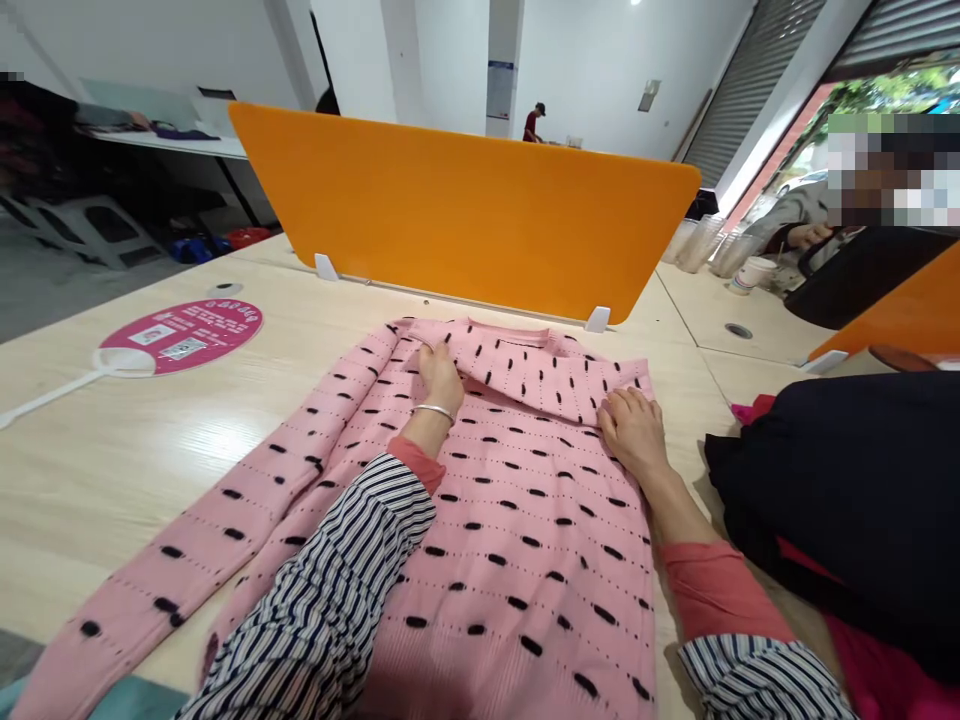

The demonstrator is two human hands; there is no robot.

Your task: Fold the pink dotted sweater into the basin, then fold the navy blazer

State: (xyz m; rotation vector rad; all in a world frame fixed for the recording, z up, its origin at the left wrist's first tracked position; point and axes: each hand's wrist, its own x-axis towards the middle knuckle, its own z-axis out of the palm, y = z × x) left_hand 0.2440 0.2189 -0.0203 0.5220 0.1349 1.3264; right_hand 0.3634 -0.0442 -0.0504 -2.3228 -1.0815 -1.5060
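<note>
In the head view, the pink sweater (517, 480) (dotted with black dashes) lies across the near middle of the desk (90, 480). The left hand (440, 382) is at its far left part, fingers curled by a folded band of knit; whether they pinch it, I cannot tell. The right hand (636, 430) rests at the band's right end, fingers bent close together over it, their grip unclear. A pink fan (199, 330) lies left, dark clothing (847, 480) right.
</note>
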